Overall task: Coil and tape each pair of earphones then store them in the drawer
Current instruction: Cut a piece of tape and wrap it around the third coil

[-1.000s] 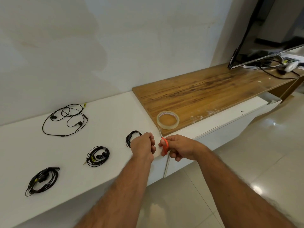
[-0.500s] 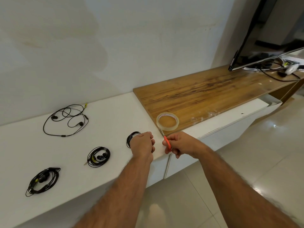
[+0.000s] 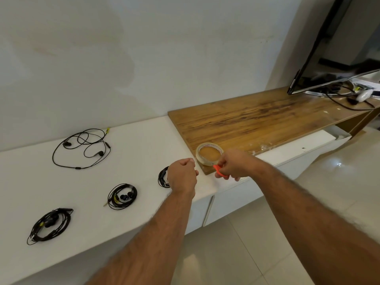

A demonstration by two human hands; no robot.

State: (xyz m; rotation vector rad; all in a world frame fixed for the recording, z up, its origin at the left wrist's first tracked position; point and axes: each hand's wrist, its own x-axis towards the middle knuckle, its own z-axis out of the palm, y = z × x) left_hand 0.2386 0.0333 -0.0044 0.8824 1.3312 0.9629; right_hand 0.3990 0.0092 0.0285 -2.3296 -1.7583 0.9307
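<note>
Gripping orange scissors (image 3: 221, 173) by the tape roll (image 3: 210, 154), right hand (image 3: 233, 165) preps tape; left hand (image 3: 182, 175) looks fisted. Left of it: three coiled earphones (image 3: 122, 196), one loose pair (image 3: 82, 148) uncoiled, none stored.

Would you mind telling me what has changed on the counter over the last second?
The right hand, gripping the orange-handled scissors, has moved up to the tape roll on the wooden top's corner; earlier it sat nearer the counter edge. The left hand stays closed as if pinching tape, too thin to see. The four earphone sets, including the loose one, have not moved.
</note>
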